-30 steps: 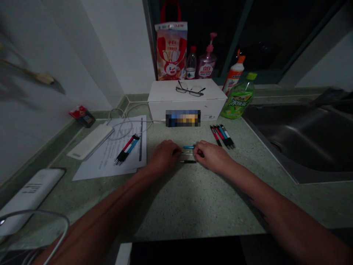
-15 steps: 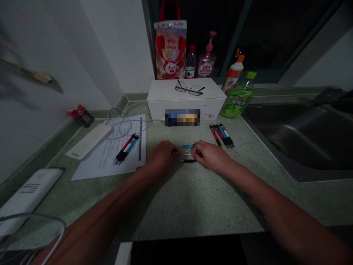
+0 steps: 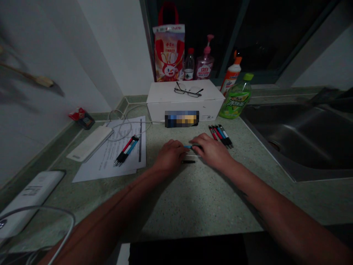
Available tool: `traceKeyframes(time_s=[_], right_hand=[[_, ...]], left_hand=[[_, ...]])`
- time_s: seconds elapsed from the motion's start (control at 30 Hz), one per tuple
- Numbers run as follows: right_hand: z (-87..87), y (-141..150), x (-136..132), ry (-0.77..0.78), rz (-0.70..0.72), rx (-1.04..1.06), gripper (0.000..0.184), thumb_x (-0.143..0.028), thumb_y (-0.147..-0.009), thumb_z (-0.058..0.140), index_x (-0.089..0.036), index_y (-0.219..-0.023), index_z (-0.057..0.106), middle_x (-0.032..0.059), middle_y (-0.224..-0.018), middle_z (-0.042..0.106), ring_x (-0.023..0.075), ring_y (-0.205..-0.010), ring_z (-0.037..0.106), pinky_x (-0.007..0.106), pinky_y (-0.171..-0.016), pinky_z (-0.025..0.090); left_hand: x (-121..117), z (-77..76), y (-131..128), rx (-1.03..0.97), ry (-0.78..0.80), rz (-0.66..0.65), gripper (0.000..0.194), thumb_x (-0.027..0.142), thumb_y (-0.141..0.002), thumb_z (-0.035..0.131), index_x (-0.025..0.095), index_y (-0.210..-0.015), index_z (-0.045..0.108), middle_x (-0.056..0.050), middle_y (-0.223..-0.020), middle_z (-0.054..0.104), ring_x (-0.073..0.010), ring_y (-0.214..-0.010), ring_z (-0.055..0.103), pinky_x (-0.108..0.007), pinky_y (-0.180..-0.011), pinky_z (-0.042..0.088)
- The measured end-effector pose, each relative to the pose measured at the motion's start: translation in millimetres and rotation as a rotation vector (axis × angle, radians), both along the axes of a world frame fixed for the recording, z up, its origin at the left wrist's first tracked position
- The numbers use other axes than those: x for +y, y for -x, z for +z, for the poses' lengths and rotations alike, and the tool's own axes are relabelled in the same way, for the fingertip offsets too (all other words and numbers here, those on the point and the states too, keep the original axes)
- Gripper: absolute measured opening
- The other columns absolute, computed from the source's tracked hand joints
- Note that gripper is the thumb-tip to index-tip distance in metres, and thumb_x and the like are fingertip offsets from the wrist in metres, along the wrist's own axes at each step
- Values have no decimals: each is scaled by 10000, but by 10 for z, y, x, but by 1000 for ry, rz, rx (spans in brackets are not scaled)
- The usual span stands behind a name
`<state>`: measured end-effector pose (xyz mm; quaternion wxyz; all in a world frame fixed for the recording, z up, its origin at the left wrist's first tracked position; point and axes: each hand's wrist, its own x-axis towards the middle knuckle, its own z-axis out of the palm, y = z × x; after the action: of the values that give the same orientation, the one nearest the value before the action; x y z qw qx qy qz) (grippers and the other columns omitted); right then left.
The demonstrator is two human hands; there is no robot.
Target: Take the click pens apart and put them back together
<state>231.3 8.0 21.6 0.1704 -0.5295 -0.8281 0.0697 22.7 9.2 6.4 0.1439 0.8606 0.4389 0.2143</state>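
A blue pen (image 3: 188, 147) with a dark end lies crosswise between my hands, just above the counter or on it; which, I cannot tell. My left hand (image 3: 171, 155) closes its fingertips on the blue end. At the dark end, my right hand (image 3: 213, 150) pinches with thumb and fingers. A thin white stick like a pen refill (image 3: 193, 155) is just below the pen, its ends partly hidden by my hands. Nearer to me, a short black pen piece (image 3: 188, 162) rests on the counter.
Several pens (image 3: 220, 135) lie in a row at right, others (image 3: 127, 150) on printed paper (image 3: 96, 165) at left. A white box (image 3: 184, 101) bearing glasses (image 3: 188, 91) stands behind. A green bottle (image 3: 236, 101) is beside the sink (image 3: 295, 136); cables and white devices occupy the left.
Both hands have shifted from the thin white stick to the blue pen behind it. My left hand moved right, and my right hand slightly right. The camera view has shifted a little.
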Motion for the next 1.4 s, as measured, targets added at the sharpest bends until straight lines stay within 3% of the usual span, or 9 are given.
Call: traceKeyframes(time_s=[0.2, 0.53, 0.63, 0.8, 0.97, 1.1, 1.4], right_hand=[[-21, 15, 4, 5, 12, -101, 180, -221, -993, 589, -211, -1102, 732, 83, -1135, 677, 228, -967, 662, 310, -686, 455], [29, 60, -30, -19, 37, -201, 149, -200, -967, 567, -178, -1022, 705, 98, -1055, 673, 230, -898, 650, 319, -658, 418], [36, 48, -23, -17, 23, -169, 148, -206, -953, 577, -175, -1030, 699, 92, -1034, 688, 230, -899, 661, 319, -682, 430], [41, 16, -18, -14, 16, -95, 200, -199, -955, 564, -184, -1112, 686, 93, -1059, 714, 237, -921, 674, 322, -717, 450], [73, 48, -63, -24, 93, -55, 266, -197, -970, 536, -218, -1199, 670, 77, -1090, 708, 227, -945, 673, 311, -724, 453], [77, 74, -88, -28, 116, -39, 248, -205, -973, 542, -236, -1178, 679, 60, -1071, 704, 212, -927, 665, 299, -709, 440], [49, 72, -95, -3, 149, -4, 251, -215, -978, 536, -234, -1186, 676, 58, -1093, 707, 216, -952, 673, 301, -728, 451]], left_hand=[[17, 34, 10, 127, -17, -5, 232, 217, -979, 552, 228, -938, 780, -84, -955, 719, -257, -955, 611, -434, -893, 482], [-66, 79, -34, 286, -103, -71, 204, 156, -984, 526, 147, -928, 722, -109, -963, 696, -274, -972, 603, -425, -897, 483], [-50, 76, 6, 179, -70, 24, 162, 157, -970, 549, 155, -953, 711, -105, -965, 700, -267, -960, 614, -418, -881, 497], [-20, 82, 118, -208, 3, 221, 199, 157, -964, 548, 202, -1057, 718, -75, -1008, 725, -230, -962, 638, -402, -894, 520], [-61, 108, 118, -498, 201, 344, 123, 227, -943, 623, 201, -995, 731, -50, -996, 760, -191, -886, 678, -353, -843, 550], [-82, 122, 83, -570, 267, 391, 83, 201, -909, 670, 194, -969, 727, -49, -969, 769, -186, -868, 695, -348, -835, 560], [-94, 107, 58, -521, 321, 325, 91, 156, -879, 671, 192, -939, 729, -44, -922, 760, -184, -838, 689, -342, -812, 559]])
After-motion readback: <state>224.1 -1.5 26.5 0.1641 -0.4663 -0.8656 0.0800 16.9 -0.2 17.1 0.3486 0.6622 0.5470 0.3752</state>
